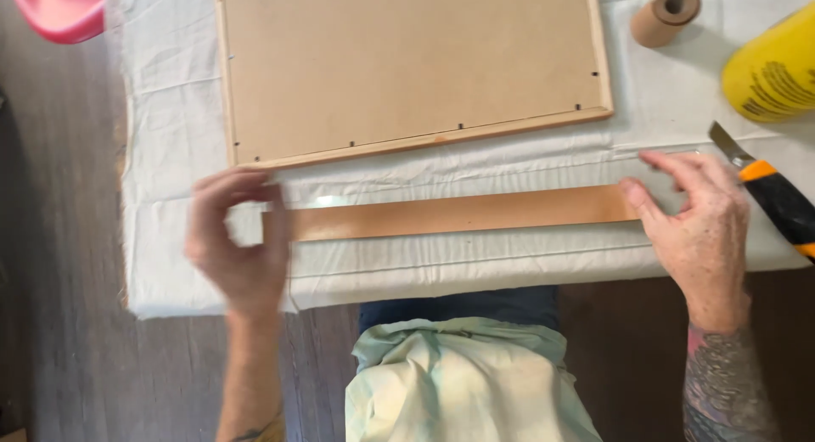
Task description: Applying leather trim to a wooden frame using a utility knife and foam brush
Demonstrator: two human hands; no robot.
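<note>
Left hand (238, 242) pinches the brown tape strip (458, 213) at nine o'clock; right hand (696, 225) pinches its three o'clock end; knife (768, 187) beside it.

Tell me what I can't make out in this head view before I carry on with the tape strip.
- Brown tape strip: both ends covered by the left hand and right hand.
- Left hand: motion-blurred, so its grip is unclear.
- Utility knife: handle cut off by the right edge.
- Yellow bottle: mostly outside the frame.
- Frame back: top cropped.
</note>
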